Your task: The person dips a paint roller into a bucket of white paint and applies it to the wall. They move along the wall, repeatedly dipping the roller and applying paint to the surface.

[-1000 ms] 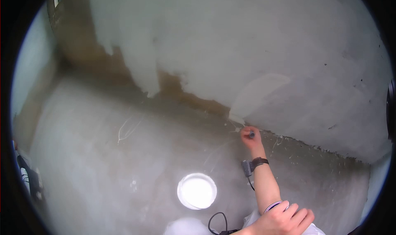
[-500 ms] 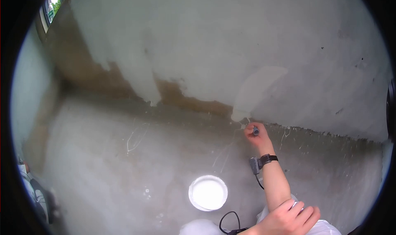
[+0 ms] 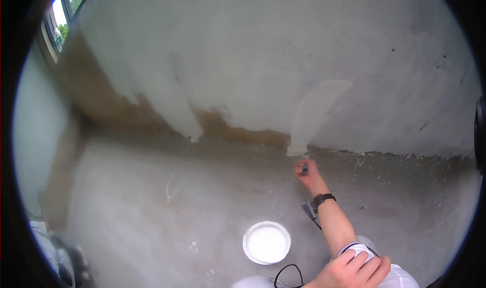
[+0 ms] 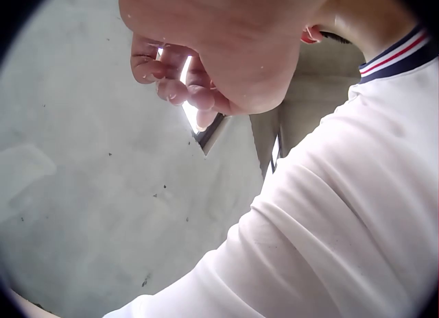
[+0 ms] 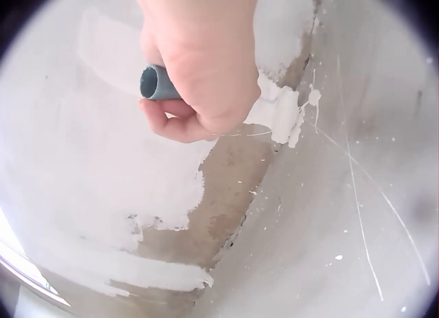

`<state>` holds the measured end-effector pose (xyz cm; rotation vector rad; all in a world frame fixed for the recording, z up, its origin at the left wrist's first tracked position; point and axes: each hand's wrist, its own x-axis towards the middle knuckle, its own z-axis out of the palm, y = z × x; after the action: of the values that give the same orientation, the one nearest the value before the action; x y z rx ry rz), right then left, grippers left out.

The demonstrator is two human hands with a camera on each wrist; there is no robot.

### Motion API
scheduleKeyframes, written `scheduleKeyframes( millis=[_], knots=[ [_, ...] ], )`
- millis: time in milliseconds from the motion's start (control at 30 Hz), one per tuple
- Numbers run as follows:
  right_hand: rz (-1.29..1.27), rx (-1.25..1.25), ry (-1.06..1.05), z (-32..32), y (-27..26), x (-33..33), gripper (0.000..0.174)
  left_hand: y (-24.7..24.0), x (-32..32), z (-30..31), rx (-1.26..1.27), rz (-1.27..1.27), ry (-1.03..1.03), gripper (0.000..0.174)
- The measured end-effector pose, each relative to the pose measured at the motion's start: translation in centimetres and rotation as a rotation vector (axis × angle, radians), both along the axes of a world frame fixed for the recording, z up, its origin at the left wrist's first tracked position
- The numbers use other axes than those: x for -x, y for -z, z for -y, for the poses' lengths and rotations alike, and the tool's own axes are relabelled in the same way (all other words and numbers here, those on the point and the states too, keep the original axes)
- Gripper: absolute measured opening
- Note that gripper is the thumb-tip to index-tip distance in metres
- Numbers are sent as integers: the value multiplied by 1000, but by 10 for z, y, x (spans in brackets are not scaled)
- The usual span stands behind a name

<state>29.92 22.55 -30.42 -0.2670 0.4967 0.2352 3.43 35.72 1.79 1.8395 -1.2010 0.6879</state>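
Observation:
In the head view my right hand (image 3: 312,178) is low at the foot of the wall, fingers curled round a grey-blue tubular handle (image 3: 305,169). The handle's hollow end faces out in the right wrist view; the tool's working end is hidden behind the hand. Just beyond the fingers, a fresh white streak (image 3: 320,106) runs down the wall to the floor edge. My left hand (image 3: 350,270) lies over the white sleeve (image 3: 374,257) of the right arm. The left wrist view shows its fingers (image 4: 175,92) loosely bent, holding nothing.
A round white tub (image 3: 245,245) of white paint-like liquid stands on the spattered grey floor (image 3: 142,207). Brown uncoated wall (image 3: 248,135) shows along the base. A black cable (image 3: 277,275) loops near my knee. A window (image 3: 59,22) is at upper left.
The right hand has dropped slightly away from the wall's base, still gripping the handle. The head view has shifted, showing more window. The left hand stays by the sleeve.

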Motion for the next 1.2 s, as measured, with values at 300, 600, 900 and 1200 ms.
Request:
scheduleKeyframes(
  millis=[300, 600, 900, 1200],
  knots=[
    [155, -17, -70, -46, -64, -6, 20, 0, -3, -7, -6, -10, -26, 15],
    [250, 90, -49, -80, -115, -6, 20, 1, -9, -21, 19, -35, -31, 14],
    [101, -26, -94, -74, -1, -23, 20, -2, -5, -34, -10, -31, -76, 16],
    [282, -52, 97, -62, -139, 10, 17, 0, 0, -14, 5, -23, -9, 15]
  ],
)
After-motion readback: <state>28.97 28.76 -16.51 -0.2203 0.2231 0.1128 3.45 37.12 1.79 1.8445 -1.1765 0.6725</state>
